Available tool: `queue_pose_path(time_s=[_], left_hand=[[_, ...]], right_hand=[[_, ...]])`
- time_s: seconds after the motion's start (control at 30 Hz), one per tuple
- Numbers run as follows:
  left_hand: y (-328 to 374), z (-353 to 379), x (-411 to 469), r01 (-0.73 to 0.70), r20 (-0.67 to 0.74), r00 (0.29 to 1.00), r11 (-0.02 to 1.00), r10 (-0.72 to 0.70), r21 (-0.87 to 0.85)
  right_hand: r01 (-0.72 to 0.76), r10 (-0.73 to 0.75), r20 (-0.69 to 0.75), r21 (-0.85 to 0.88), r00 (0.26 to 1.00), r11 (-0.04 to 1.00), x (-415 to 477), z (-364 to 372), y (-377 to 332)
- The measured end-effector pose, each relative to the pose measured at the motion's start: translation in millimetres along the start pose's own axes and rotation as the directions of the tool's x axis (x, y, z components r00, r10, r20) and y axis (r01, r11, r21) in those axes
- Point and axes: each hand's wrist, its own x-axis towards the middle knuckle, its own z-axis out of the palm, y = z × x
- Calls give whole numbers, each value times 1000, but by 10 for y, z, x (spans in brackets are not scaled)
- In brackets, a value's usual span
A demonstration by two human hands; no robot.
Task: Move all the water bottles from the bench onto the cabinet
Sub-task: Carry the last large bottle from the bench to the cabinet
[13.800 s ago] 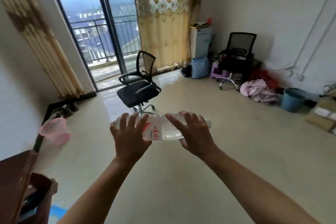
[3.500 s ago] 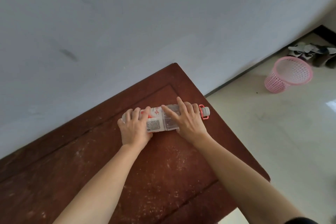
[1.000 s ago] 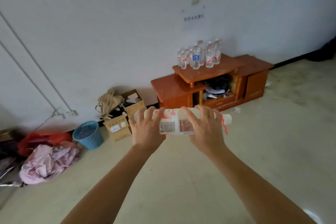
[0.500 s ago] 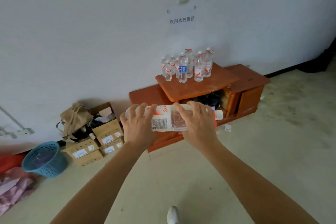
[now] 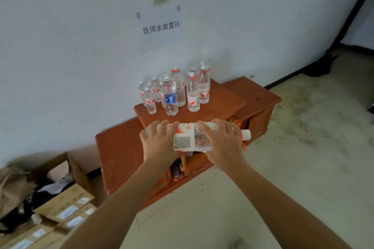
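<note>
I hold a clear water bottle (image 5: 192, 139) with a white and red label sideways in front of me, its white cap pointing right. My left hand (image 5: 159, 143) grips its base end and my right hand (image 5: 222, 143) grips the neck end. Just beyond the bottle stands a low orange-brown wooden cabinet (image 5: 218, 105) against the white wall. Several water bottles (image 5: 176, 91) stand upright at the back left of its raised middle top, one with a blue label (image 5: 169, 98).
A paper sign with Chinese writing (image 5: 161, 27) hangs on the wall above the cabinet. Cardboard boxes (image 5: 64, 206) and a brown bag (image 5: 12, 186) lie on the floor at lower left. The cabinet's lower left step (image 5: 119, 145) and right step (image 5: 255, 95) carry nothing. Pale floor extends to the right.
I have come closer to the cabinet, which now fills more of the view right behind the bottle. Both hands keep the same hold on the bottle.
</note>
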Motion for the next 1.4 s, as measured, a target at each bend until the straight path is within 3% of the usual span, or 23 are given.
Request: queue_pose_path(time_s=[0.23,0.33,0.5,0.63,0.77,0.87,0.93,1.0,1.07,1.2,1.27,1.4], left_hand=[[89,764,1339,139,20,990,984,-142,114],[115,922,1769,208,47,975,965,-218,161],[-14,1170,2170,403,88,903,900,-421,167],[-272,1461,2260,490,117,853,858,-508,153],[-627,1944,2412,539,200,816,839,-542,78],[-897,2330,2586,520,289,814,854,-504,24],[-1016,2550,2690,512,375,801,859,-467,-22],[-1168,2787,2828,509,462,782,857,-420,-82],[-1231,3019,2956,517,522,764,844,-379,-143],[-1248,3433,3220,568,573,729,798,-376,-199],[-1230,3579,3345,587,552,741,768,-383,-257],[-1243,3708,3522,623,577,740,676,-345,-395]], right_hand=[[129,-132,63,53,989,990,1408,927,822],[220,-236,81,170,968,961,1978,1201,1084],[312,-348,140,225,927,923,2744,1703,1430],[180,-282,300,325,911,928,3227,2161,1640],[-173,-197,455,650,868,740,3521,2569,1586],[-419,-52,574,653,817,631,3663,2737,1349],[-466,42,583,603,812,648,3753,2792,1240],[-380,67,493,571,868,728,3929,2846,1108],[-211,-18,372,563,928,799,4073,2812,971],[102,-245,257,467,935,878,4263,2835,569],[173,-295,230,434,928,884,4311,2937,438],[177,-280,197,421,940,890,4593,3121,465]])
